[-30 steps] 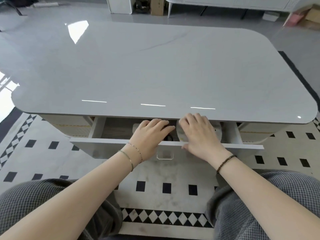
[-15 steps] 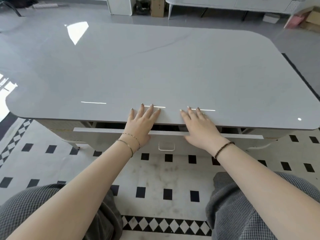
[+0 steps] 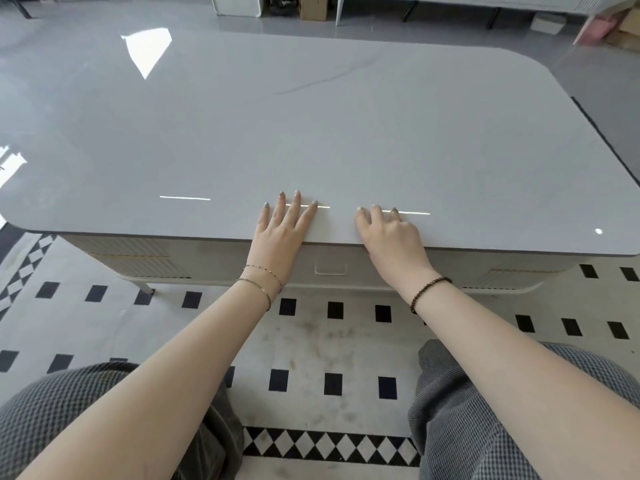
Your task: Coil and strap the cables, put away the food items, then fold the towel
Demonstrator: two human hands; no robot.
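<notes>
A glossy grey table [image 3: 311, 126] fills the view. Its front drawer [image 3: 330, 269], with a small recessed handle, sits flush under the tabletop's near edge. My left hand [image 3: 282, 230] lies over that edge with straight fingers spread flat on the top. My right hand [image 3: 391, 233] lies beside it, fingers slightly bent on the surface, holding nothing. No cables, food items or towel can be seen; the drawer's contents are hidden.
A white rug with black squares [image 3: 311, 341] covers the floor between my knees and the table. White furniture legs [image 3: 341, 8], a cardboard box [image 3: 313, 6] and a pink item [image 3: 595, 27] stand on the grey floor beyond the table.
The drawer, open a second ago with dark cable and a round item visible inside, has slid shut. Both hands moved from the drawer front up onto the table's edge.
</notes>
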